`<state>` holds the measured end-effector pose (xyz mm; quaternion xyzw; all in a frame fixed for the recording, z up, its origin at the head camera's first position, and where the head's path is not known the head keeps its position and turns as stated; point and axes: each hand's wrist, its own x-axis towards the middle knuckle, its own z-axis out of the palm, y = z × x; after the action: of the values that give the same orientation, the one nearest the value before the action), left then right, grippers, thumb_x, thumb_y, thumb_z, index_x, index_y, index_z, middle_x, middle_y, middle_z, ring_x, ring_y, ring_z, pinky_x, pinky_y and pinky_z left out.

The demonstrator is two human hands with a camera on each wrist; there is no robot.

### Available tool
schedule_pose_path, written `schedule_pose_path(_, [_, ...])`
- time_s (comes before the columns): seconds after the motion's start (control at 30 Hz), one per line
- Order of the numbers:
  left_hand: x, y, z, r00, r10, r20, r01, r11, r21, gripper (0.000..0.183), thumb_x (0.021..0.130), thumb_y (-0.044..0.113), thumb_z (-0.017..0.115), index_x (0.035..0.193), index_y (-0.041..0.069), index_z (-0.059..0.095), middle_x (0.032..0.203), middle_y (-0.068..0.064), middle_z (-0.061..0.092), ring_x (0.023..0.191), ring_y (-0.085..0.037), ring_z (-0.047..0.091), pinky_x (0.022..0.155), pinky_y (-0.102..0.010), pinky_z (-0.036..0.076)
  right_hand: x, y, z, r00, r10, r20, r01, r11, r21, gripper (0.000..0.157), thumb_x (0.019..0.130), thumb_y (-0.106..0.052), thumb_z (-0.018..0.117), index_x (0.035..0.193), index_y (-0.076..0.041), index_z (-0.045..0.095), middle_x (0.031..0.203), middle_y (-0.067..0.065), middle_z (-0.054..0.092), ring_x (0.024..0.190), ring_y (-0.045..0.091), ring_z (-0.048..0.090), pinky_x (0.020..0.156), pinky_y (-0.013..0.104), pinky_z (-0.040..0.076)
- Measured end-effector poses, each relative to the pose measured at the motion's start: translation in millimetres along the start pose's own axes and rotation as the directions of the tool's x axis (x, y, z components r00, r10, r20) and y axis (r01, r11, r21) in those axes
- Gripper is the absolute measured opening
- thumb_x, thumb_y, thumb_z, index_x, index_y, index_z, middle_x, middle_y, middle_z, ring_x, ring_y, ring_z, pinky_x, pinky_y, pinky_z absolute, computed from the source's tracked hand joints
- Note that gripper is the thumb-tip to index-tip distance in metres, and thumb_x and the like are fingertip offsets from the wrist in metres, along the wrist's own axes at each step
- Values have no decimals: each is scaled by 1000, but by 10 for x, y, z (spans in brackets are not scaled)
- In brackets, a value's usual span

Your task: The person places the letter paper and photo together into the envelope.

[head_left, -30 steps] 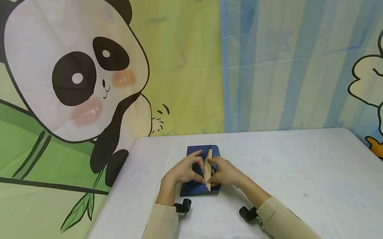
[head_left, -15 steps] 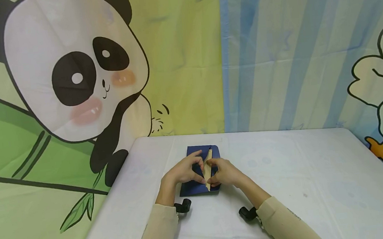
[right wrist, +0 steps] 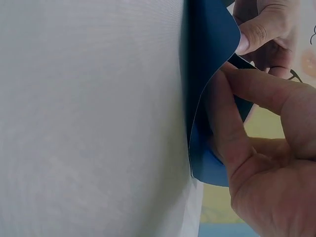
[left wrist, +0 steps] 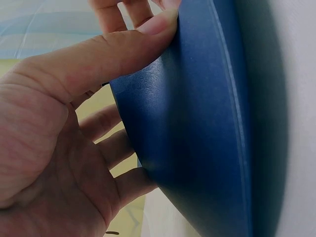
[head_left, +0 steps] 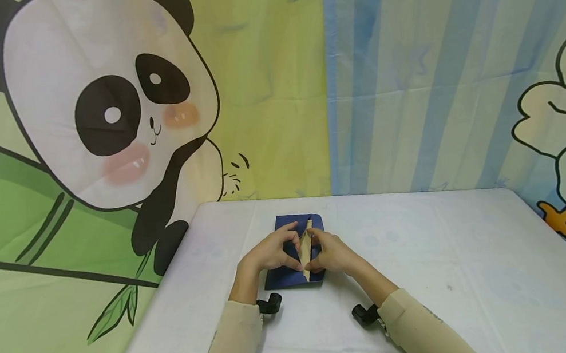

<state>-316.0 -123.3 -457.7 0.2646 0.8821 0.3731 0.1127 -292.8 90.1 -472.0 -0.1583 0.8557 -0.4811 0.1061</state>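
A dark blue folded paper piece (head_left: 288, 278) lies on the table, with a raised cream-coloured strip (head_left: 306, 252) running along its middle. My left hand (head_left: 269, 252) is at the left side of this strip, pinching the edge there. In the left wrist view its thumb presses on the blue face (left wrist: 192, 98), while other fingers reach behind it. From the right, my right hand (head_left: 334, 251) pinches the strip's other edge between thumb and forefinger. The right wrist view shows the blue sheet (right wrist: 210, 39) bent outward, partly hiding the fingertips. What lies inside the fold is hidden.
A white cloth covers the table (head_left: 427, 265). Behind stands a printed curtain (head_left: 273, 85) with a panda at the left and blue stripes at the right. Each wrist carries a small black camera, such as the left one (head_left: 270, 304).
My right fingers have shifted slightly along the strip, the forefinger sitting a little higher. The gap beside the strip looks narrower than a second ago. The left hand stays in place.
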Motion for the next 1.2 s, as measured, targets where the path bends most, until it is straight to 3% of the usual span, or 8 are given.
schedule_pose_path(0.2, [8, -21, 4, 1000, 18, 10, -18, 1000, -3, 38, 68, 14, 98, 91, 14, 67, 171, -14, 28, 159, -41, 24, 127, -62, 21, -5, -31, 17, 998, 48, -51, -52, 995, -88, 99, 74, -13, 95, 155, 3, 41, 153, 25, 51, 129, 34, 62, 110, 52, 49])
schedule_pose_path(0.3, [10, -27, 5, 1000, 20, 10, -20, 1000, -6, 38, 68, 14, 98, 90, 15, 67, 171, -15, 28, 158, -42, 24, 126, -63, 21, -6, -28, 24, 997, 44, -64, -50, 995, -88, 94, 74, -13, 95, 152, 4, 45, 154, 24, 50, 133, 34, 58, 110, 50, 49])
schedule_pose_path(0.43, [10, -23, 3, 1000, 22, 8, -22, 1000, -3, 38, 68, 15, 98, 91, 14, 68, 171, -15, 28, 158, -42, 24, 126, -62, 21, 4, -9, 39, 1000, 1, -12, 0, 999, 40, 86, 75, -1, 91, 149, 3, 48, 154, 28, 46, 94, 30, 76, 82, 42, 64])
schedule_pose_path(0.53, [9, -26, 6, 1000, 22, 8, -22, 1000, -2, 38, 68, 16, 98, 91, 14, 67, 171, -15, 28, 158, -41, 24, 127, -62, 21, 19, 16, 54, 999, -31, 34, 27, 992, 122, 86, 77, 7, 87, 151, 4, 45, 157, 31, 39, 70, 25, 75, 65, 36, 64])
schedule_pose_path(0.63, [6, -32, 11, 1000, 18, 7, -18, 1000, -6, 38, 68, 15, 98, 90, 14, 67, 171, -15, 28, 158, -41, 24, 127, -61, 21, 28, 32, 64, 998, -38, 53, 30, 990, 138, 86, 79, 8, 85, 154, 4, 42, 160, 29, 35, 70, 20, 73, 63, 35, 64])
schedule_pose_path(1.0, [2, -24, 7, 1000, 8, 7, -8, 1000, -13, 38, 68, 15, 98, 90, 15, 67, 171, -15, 28, 158, -42, 23, 126, -63, 21, -6, 20, 44, 996, -29, 82, 14, 984, 176, 83, 87, 4, 78, 158, 6, 34, 163, 29, 31, 76, 23, 76, 71, 41, 65])
schedule_pose_path(1.2, [1, -19, 2, 1000, 6, 9, -6, 1000, -21, 39, 67, 13, 98, 90, 14, 67, 171, -14, 28, 158, -42, 23, 126, -64, 20, 2, 25, 10, 994, -63, 93, 52, 992, 114, 71, 93, 4, 72, 156, 5, 39, 167, 27, 26, 77, 27, 75, 70, 41, 65])
